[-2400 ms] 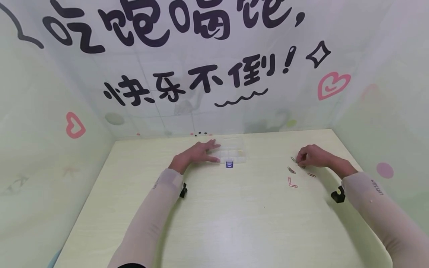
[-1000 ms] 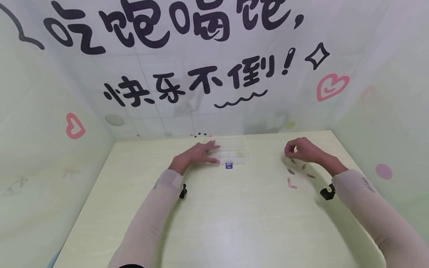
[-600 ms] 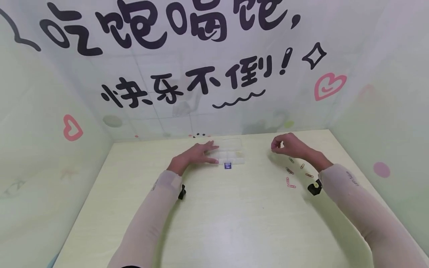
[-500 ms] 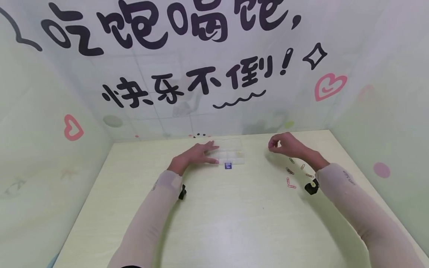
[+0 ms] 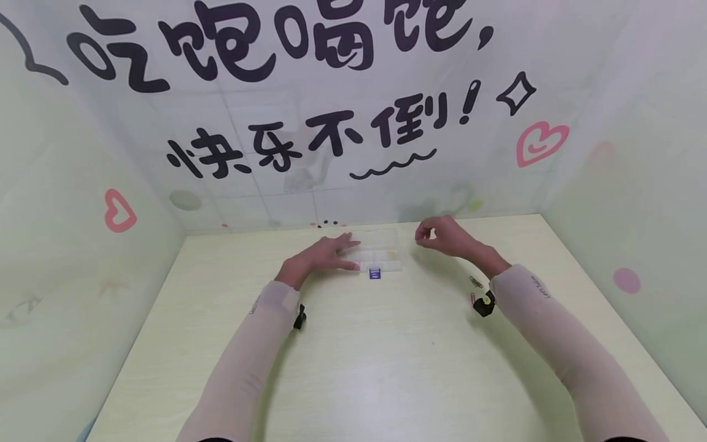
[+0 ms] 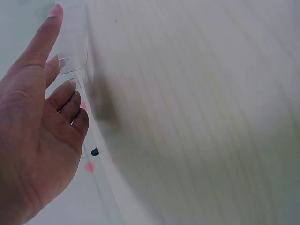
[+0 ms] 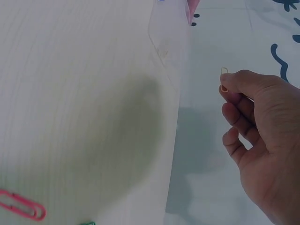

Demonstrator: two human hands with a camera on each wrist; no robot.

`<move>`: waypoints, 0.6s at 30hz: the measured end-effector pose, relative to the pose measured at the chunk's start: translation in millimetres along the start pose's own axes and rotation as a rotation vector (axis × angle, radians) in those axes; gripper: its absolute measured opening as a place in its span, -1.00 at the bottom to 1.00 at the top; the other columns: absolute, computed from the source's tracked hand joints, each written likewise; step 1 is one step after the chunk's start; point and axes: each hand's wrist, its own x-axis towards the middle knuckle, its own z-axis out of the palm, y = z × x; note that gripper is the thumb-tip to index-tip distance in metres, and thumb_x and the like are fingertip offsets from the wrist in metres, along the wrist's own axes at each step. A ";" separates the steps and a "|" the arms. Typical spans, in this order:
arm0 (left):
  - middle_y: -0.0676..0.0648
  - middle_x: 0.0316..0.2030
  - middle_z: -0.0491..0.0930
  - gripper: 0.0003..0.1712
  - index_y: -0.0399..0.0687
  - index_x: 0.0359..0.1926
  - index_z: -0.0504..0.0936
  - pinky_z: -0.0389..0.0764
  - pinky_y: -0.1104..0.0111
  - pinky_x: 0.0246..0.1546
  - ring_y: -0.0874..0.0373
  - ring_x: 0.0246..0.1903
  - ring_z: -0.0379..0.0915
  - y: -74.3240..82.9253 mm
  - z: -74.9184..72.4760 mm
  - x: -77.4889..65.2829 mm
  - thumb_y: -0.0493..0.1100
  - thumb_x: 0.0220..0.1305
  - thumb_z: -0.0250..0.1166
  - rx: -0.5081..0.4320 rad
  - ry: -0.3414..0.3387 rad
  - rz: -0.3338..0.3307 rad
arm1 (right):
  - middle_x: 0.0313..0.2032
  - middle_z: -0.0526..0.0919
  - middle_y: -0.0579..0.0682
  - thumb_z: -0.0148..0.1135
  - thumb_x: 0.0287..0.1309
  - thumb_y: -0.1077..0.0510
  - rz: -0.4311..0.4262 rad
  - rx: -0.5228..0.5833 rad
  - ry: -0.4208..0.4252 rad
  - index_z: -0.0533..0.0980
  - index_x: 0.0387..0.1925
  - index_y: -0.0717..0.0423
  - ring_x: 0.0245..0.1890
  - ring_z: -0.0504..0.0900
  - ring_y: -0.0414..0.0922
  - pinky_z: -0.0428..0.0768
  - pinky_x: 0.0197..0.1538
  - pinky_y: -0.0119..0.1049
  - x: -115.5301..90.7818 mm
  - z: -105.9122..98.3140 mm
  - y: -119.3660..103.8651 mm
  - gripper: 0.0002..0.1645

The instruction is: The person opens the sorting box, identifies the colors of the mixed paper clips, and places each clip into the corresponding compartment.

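Note:
A clear plastic compartment box (image 5: pixel 389 266) with a blue label (image 5: pixel 375 274) on its front lies near the back of the table. My left hand (image 5: pixel 317 258) is at its left end, fingers spread and nearly straight; thumb and fingertips touch the box. In the left wrist view the thumb of my left hand (image 6: pixel 40 112) lies along the clear plastic. Just right of the box, above the table, my right hand (image 5: pixel 450 238) pinches a small yellowish paper clip (image 7: pixel 224 69) between thumb and index finger. The clip is too small to make out in the head view.
Right of centre on the table, a green and red pair of paper clips (image 5: pixel 476 282) and a pink paper clip (image 5: pixel 472 298) lie partly by the right forearm, which hides others. The back wall (image 5: pixel 298 209) rises directly behind the box.
My right hand has picked up a paper clip from the scattered ones and moved left with it to near the box. The left hand has stayed at the box.

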 end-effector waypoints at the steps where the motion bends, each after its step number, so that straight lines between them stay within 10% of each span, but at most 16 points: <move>1: -0.15 0.68 -0.02 -0.04 0.08 0.62 0.31 -0.03 -0.03 0.65 -0.12 0.67 -0.17 -0.3 0.1 -0.5 0.24 0.33 0.45 -0.001 0.001 -0.002 | -0.31 0.77 0.06 0.41 0.29 0.33 0.002 0.002 -0.001 0.70 -0.28 0.28 -0.24 0.68 -0.01 0.66 -0.08 0.16 2.1 2.4 -1.4 -0.96; 18: -0.15 0.69 -0.03 -0.04 0.09 0.62 0.31 -0.02 -0.04 0.65 -0.13 0.67 -0.17 -0.6 1.6 -0.8 0.24 0.34 0.45 -0.020 0.010 -0.019 | -0.31 0.78 0.06 0.39 0.27 0.40 -0.004 0.015 -0.018 0.72 -0.28 0.25 -0.25 0.69 -0.03 0.71 -0.06 -0.03 27.5 39.5 -8.7 -0.94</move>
